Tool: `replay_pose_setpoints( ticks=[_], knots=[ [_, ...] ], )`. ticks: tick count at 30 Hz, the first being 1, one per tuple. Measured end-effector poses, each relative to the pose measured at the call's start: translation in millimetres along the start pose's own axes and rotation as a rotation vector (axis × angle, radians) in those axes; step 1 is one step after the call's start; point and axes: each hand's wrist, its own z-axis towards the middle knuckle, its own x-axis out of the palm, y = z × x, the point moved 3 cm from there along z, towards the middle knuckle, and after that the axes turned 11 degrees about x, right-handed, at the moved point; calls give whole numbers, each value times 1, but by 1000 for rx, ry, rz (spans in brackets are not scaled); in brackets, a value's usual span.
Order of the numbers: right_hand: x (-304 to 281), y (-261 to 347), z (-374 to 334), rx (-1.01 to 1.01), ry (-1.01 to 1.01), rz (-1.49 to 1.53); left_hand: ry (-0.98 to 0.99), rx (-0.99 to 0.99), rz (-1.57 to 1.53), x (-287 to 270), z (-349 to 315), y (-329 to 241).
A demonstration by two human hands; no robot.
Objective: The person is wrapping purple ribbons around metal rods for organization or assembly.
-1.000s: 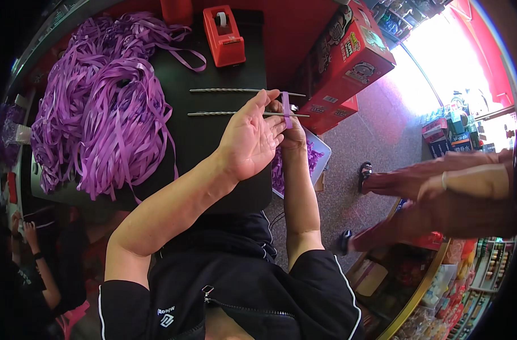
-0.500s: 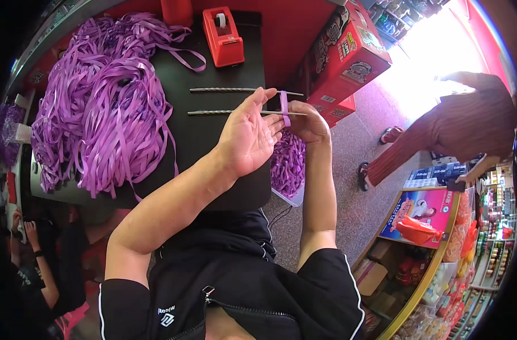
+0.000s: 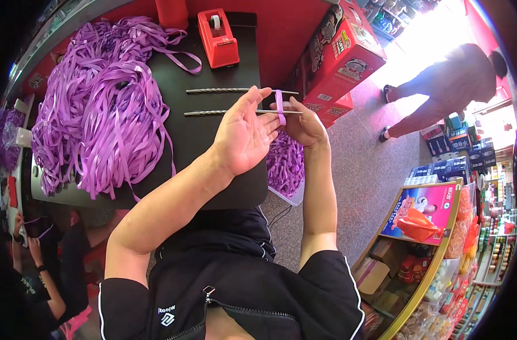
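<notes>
Two thin twisted metal rods, the far rod (image 3: 216, 90) and the near rod (image 3: 204, 113), run side by side across the black table and past its right edge. A purple ribbon (image 3: 280, 107) is looped around both near their right ends. My left hand (image 3: 244, 133) is open, palm up, with outstretched fingers by the loop, and its thumb side reaches the far rod. From the right, my right hand (image 3: 308, 124) has its bent fingers closed on a pale stretch of the ribbon beside the loop. Its fingertips are partly hidden.
A big heap of purple ribbons (image 3: 120, 119) covers the table's left side. Behind are a red tape dispenser (image 3: 219, 42) and red cartons (image 3: 349, 56). A bin of purple ribbon pieces (image 3: 285, 164) stands below. Another person's hands (image 3: 26, 232) hold ribbon at lower left; someone walks at upper right.
My right fingers have shifted at the loop, and a pale ribbon stretch now shows between them. My left hand stays outstretched. The walking person has moved farther off toward the bright doorway.
</notes>
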Motion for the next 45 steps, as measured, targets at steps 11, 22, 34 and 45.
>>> replay_pose_setpoints(
  ticks=[11,22,34,45],
  knots=[
    [-6,16,-12,-8,-84,8,-9,2,-3,-1,1,0],
    [1,31,-32,-15,-463,-340,-1,-1,-9,4,-2,-1],
    [-6,33,-24,-68,-305,-339,40,0,-51,0,1,-1],
    [14,-13,17,-47,-25,92,38,9,-3,-3,2,1]
  ],
)
